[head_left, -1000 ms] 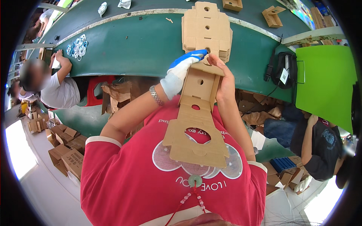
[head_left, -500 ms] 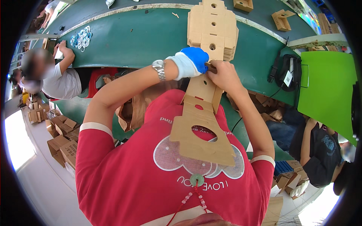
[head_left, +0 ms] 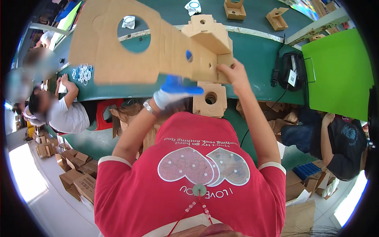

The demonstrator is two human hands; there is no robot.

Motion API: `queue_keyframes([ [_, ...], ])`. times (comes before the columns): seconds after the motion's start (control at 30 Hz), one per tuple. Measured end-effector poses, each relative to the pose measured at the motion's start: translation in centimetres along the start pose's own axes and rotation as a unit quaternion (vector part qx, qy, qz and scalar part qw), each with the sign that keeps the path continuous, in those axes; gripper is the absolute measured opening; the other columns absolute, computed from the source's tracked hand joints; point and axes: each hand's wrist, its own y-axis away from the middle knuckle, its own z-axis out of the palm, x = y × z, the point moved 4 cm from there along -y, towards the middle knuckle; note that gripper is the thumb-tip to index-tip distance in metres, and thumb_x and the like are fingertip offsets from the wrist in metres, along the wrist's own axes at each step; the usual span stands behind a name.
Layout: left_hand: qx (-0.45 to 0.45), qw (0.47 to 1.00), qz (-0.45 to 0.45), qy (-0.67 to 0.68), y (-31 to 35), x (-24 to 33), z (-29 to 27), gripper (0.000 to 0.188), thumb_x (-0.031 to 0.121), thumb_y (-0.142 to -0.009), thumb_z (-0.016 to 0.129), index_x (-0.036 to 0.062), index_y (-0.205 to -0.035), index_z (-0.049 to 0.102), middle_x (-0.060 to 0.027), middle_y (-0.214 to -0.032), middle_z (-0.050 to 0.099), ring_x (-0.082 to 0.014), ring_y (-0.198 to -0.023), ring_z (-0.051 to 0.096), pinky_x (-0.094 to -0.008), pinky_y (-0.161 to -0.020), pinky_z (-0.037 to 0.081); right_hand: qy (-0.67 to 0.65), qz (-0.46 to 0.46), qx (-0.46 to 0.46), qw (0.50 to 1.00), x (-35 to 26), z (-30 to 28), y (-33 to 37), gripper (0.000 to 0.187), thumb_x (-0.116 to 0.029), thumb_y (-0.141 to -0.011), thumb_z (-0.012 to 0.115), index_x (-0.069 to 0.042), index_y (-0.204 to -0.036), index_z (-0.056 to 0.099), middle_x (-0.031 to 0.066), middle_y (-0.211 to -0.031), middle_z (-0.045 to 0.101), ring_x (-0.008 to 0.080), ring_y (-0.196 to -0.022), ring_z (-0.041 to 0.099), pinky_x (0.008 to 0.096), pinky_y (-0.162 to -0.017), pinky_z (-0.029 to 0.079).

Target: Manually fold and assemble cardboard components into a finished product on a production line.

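Observation:
A partly folded cardboard box blank (head_left: 106, 59), with one large round hole and smaller ones, is raised over the green table. My bare right hand (head_left: 236, 75) pinches its folded end between thumb and fingers. Below the blank is my left hand (head_left: 175, 91), in a blue and white glove, thumb stretched out to the right. Its other fingers go up behind the cardboard, and blue shows through a small hole; whether they press on it I cannot tell. A stack of flat blanks (head_left: 209, 99) lies underneath, its near end over the table edge.
Finished-looking small boxes (head_left: 235, 11) and ring-shaped items in clear bags (head_left: 193, 5) lie on the dark belt beyond. White and blue rings (head_left: 82, 74) are piled at left. A black bag (head_left: 294, 73) and a green panel (head_left: 335, 75) stand at right. People sit on both sides.
The blank has swung up from against my chest to the upper left, its large-holed end now far left. My left hand has let go of the fold and moved down-left, its fingers straightened.

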Motion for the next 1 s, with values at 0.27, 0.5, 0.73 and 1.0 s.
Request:
queue_keyframes([
  [0.27, -0.010, 0.991, 0.044, -0.127, 1.1, -0.6, 1.4, 0.083, 0.021, -0.070, 0.090, 0.0084, -0.140, 0.047, -0.0060, -0.128, 0.059, -0.0187, -0.114, 0.058, -0.0356, -0.098, 0.048, -0.116, 0.115, -0.021, 0.986, 1.5, 4.2, 2.0, 0.031, -0.008, -0.076, 0.066, 0.002, -0.105, 0.066, 0.0089, -0.092, 0.069, 0.0170, -0.077, 0.065, 0.0320, -0.070, 0.054],
  [0.5, 0.034, 0.970, 0.167, -0.176, 1.0, -1.1, 2.7, 0.082, 0.021, -0.070, 0.089, 0.0070, -0.139, 0.047, -0.0065, -0.125, 0.060, -0.0185, -0.114, 0.058, -0.0348, -0.096, 0.049, -0.219, 0.132, -0.105, 0.961, 2.3, 5.9, 4.6, 0.043, 0.000, -0.079, 0.062, 0.006, -0.122, 0.056, 0.0113, -0.104, 0.067, 0.0210, -0.084, 0.069, 0.0338, -0.074, 0.057],
  [0.73, 0.238, 0.860, 0.049, 0.449, -0.6, -1.0, 0.7, 0.040, 0.028, -0.096, 0.053, 0.0066, -0.129, 0.053, -0.0089, -0.125, 0.061, -0.0275, -0.115, 0.061, -0.0463, -0.099, 0.051, -0.197, -0.063, -0.071, 0.976, 0.7, 2.3, 4.5, 0.098, -0.025, -0.083, 0.078, 0.003, -0.152, 0.014, 0.0190, -0.148, 0.034, 0.0279, -0.141, 0.034, 0.0429, -0.116, 0.030],
  [1.0, 0.186, 0.875, 0.059, 0.443, -0.8, 0.4, 2.9, 0.047, 0.037, -0.099, 0.052, 0.0102, -0.137, 0.047, -0.0082, -0.130, 0.058, -0.0248, -0.119, 0.059, -0.0419, -0.100, 0.050, 0.017, -0.191, 0.012, 0.981, -1.0, 5.3, 6.6, 0.093, -0.019, -0.068, 0.089, 0.003, -0.137, 0.031, 0.0161, -0.128, 0.047, 0.0241, -0.117, 0.054, 0.0375, -0.100, 0.046],
])
